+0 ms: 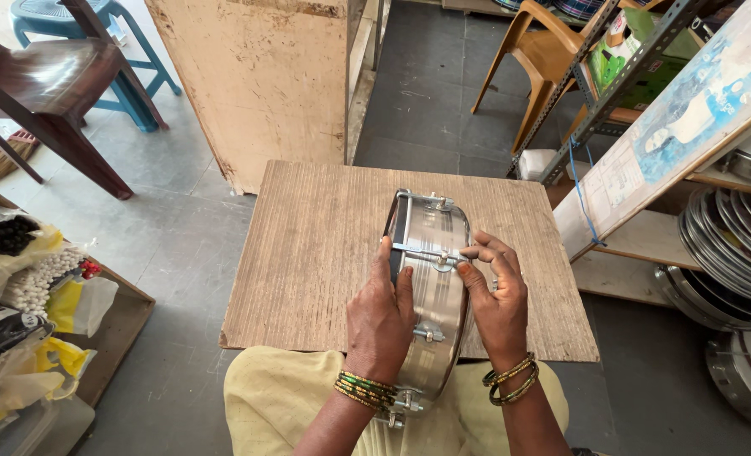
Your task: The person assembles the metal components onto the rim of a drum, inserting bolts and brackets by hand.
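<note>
Hands clamped on upright steel drum shell [430, 279], left hand [381, 325] flat, right hand [498, 295] pinching rod [422, 252]

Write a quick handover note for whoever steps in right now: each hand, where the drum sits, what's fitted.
Left hand grips the steel drum shell, standing on edge on the wooden board over the lap.
Right hand pinches the tension rod at its lug.
Lugs show along the shell; how tight they are cannot be told.
Judged left: the rod in hand looks unfinished.
</note>
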